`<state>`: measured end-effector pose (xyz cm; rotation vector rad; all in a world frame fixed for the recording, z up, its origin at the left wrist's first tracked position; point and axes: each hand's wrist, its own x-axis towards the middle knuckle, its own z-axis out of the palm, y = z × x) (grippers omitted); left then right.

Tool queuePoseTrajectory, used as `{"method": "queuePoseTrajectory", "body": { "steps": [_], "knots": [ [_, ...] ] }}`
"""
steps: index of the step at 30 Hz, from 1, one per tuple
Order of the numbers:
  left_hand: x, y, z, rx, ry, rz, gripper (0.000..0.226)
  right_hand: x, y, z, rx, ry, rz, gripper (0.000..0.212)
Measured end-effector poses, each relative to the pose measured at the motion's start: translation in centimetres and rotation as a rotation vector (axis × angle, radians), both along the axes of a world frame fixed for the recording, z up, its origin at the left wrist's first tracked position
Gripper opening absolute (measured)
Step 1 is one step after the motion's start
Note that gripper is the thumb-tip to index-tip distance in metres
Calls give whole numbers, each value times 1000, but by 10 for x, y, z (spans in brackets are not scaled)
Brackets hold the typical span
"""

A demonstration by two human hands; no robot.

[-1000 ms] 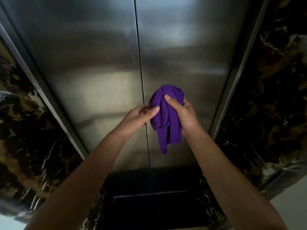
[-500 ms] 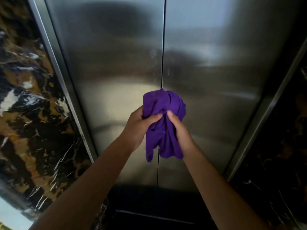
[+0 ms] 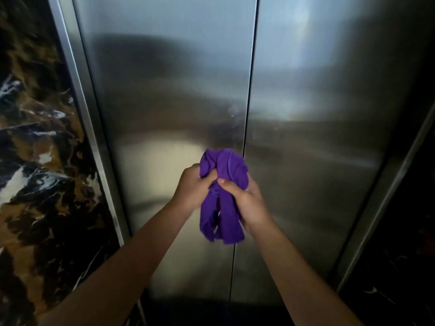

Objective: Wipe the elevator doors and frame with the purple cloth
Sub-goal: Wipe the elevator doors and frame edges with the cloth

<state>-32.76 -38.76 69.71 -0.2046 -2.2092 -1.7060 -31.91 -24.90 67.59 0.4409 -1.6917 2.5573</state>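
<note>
Your two forearms reach up from the bottom edge and meet just left of the door seam (image 3: pixel 247 114), the dark line where the two panels join. Your left hand (image 3: pixel 191 188) is clenched on the purple cloth (image 3: pixel 222 196) from the left, thumb pressed into the bunched fabric. Your right hand (image 3: pixel 247 201) is clenched on it from the right, thumb tip pushed into the middle of the bundle. The cloth sits gathered between both hands, a crumpled crown rising above your thumbs and loose folds hanging below your palms, its lower edge just reaching the seam. You cannot tell whether the cloth touches the metal behind it.

Beyond your hands, the left door panel (image 3: pixel 164 102) and the right door panel (image 3: pixel 329 137) stand shut against each other at the seam, brushed steel with blurred reflections. A few pale specks and smudges show just left of the seam, above the cloth. Farther left of the seam runs the left frame strip (image 3: pixel 77 114), with dark veined marble wall (image 3: pixel 35 149) beyond it. Far right of the seam, the right frame strip (image 3: pixel 388 196) slants down into shadow.
</note>
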Motion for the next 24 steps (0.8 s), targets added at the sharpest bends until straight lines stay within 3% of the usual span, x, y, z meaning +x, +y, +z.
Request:
{"method": "queuePoseTrajectory", "body": {
  "steps": [2,5,9,13,15,18,21,24],
  "knots": [
    [-17,-13,12,-84,83,-10,17,-11,-9,14,20,50,-106,19],
    [-40,-34,32,-192,235,125,38,-29,-11,41,64,121,-314,20],
    [-70,-51,63,-531,586,293,39,-47,-2,89,249,278,-654,18],
    [-95,-44,111,-709,730,373,43,-71,9,159,435,488,-993,20],
    [-108,-35,134,-769,786,379,45,-88,12,197,473,596,-1141,27],
    [-126,-23,159,-856,838,418,48,-108,15,251,439,755,-1233,53],
    [-142,-15,185,-950,910,488,49,-129,20,314,593,843,-1327,76],
    [-152,-7,219,-1009,994,543,51,-144,25,373,735,898,-1474,78]
  ]
}}
